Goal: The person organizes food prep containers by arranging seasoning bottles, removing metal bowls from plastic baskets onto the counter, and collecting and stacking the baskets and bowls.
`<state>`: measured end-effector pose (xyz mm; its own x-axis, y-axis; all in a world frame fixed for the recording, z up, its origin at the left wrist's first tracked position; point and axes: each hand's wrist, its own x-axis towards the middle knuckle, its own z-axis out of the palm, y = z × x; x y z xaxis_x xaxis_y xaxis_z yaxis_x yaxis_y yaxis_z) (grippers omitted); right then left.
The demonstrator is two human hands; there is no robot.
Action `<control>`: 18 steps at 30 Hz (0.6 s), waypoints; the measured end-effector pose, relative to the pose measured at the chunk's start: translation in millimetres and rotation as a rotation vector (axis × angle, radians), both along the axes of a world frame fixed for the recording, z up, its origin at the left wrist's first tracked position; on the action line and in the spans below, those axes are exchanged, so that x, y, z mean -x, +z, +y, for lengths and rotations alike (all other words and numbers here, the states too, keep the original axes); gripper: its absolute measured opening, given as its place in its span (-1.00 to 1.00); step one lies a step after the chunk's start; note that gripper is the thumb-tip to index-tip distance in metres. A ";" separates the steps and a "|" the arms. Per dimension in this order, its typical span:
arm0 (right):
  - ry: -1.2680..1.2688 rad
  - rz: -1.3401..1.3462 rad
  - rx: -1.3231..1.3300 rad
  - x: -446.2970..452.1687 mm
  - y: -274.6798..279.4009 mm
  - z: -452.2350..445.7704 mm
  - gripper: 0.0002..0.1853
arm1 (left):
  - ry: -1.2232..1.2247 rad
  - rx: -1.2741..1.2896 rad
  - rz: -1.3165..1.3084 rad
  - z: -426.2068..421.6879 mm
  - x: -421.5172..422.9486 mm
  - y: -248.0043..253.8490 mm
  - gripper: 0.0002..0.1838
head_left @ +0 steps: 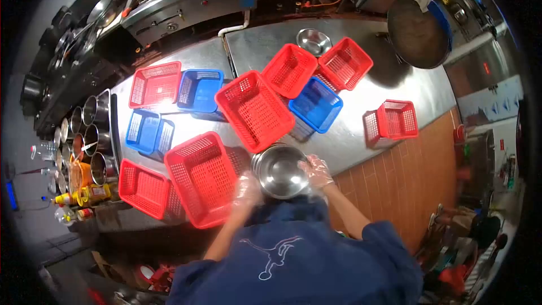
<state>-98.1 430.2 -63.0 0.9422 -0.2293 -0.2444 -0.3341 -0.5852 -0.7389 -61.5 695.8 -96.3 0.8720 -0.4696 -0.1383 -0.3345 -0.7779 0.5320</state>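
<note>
A shiny stainless steel bowl, with what look like more rims stacked at its left, is close in front of my body at the table's near edge. My right hand, in a clear plastic glove, grips its right rim with the fingertips over the edge. On the bowl's left side is my left hand, also gloved; motion smears its fingers, so its hold cannot be made out. Just left of that hand sits a large red plastic basket. Another large red basket lies right behind the bowl.
On the steel table stand several more red and blue baskets, including a blue one and a small red one. A second steel bowl is at the back. Metal pots line the left; a large wok stands at right.
</note>
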 end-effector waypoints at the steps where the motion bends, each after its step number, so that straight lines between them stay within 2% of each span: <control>1: -0.013 -0.004 -0.001 -5.1 3.7 0.5 -0.46 | 0.012 -0.056 0.006 -4.6 -1.5 6.9 -0.73; 3: 0.111 0.175 0.021 -16.1 21.0 2.8 -0.44 | 0.465 0.239 0.175 -20.1 -5.2 54.1 -0.60; 4: 0.150 0.085 0.065 -16.5 17.3 5.0 -0.45 | 0.405 0.232 0.192 -13.7 -1.5 52.3 -0.51; 5: 0.152 0.080 0.063 -17.2 18.7 5.9 -0.45 | 0.406 0.231 0.187 -16.9 4.1 51.4 -0.51; 7: 0.251 0.133 0.241 -22.8 21.7 2.8 -0.55 | 0.575 0.292 0.218 -26.2 7.0 49.2 -0.60; 8: 0.253 0.120 0.242 -27.5 22.9 -3.4 -0.55 | 0.633 0.295 0.335 -36.4 4.3 71.8 -0.61; 11: 0.552 0.208 0.402 -44.9 28.0 -24.9 -0.47 | 0.714 0.359 0.214 -54.0 20.2 61.7 -0.60; 12: 0.591 0.253 0.430 -56.0 47.7 -31.0 -0.42 | 0.713 0.200 0.134 -47.2 29.5 13.6 -0.59; 13: 0.597 0.236 0.436 -69.2 50.1 -43.2 -0.42 | 0.721 0.206 0.118 -54.5 27.4 27.9 -0.59; 15: 0.470 0.054 0.393 -95.0 51.2 -75.4 -0.42 | 0.972 0.655 0.501 -69.6 28.5 73.2 -0.61; 17: 0.275 -0.224 0.306 -144.5 31.4 -119.4 -0.49 | 0.960 0.583 0.415 -68.7 39.6 48.2 -0.63; 18: 0.218 -0.453 0.244 -176.7 33.2 -141.9 -0.59 | 1.032 0.679 0.434 -73.1 43.4 44.6 -0.65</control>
<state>78.5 288.4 -29.7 0.9728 -0.0168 0.2312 0.1329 -0.7770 -0.6153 -104.9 622.8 -51.7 0.8145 0.2969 -0.4984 0.5470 -0.1070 0.8303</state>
